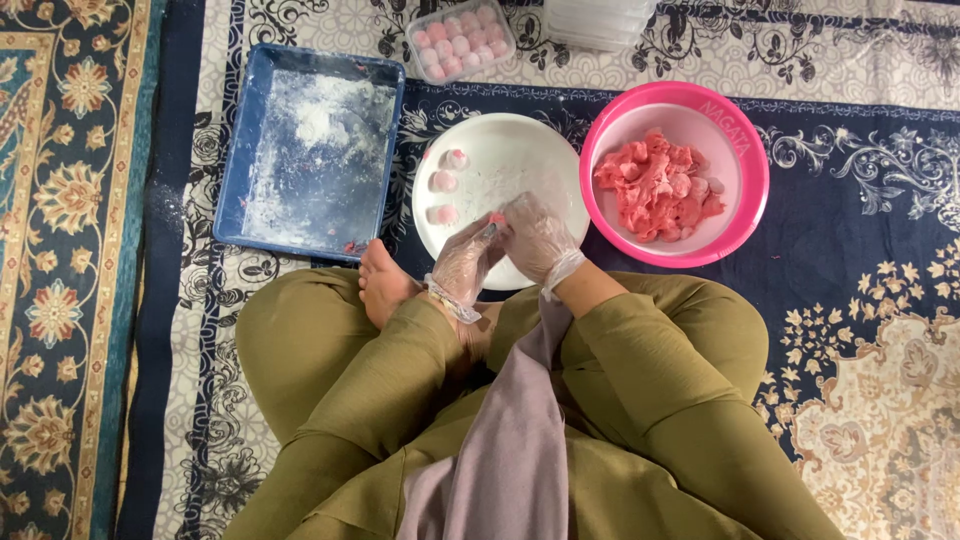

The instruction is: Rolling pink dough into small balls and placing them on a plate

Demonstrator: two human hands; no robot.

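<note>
Gloved left hand (pixel 465 265) and right hand (pixel 537 238) pinch pink dough (pixel 496 220) together.

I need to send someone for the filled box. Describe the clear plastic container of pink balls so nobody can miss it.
Start at the blue rectangular tray dusted with flour on the patterned carpet. Just past its far right corner lies the small clear plastic container. Unlike the round white plate and pink plastic bowl, it is rectangular, packed with rows of pale pink balls.
</note>
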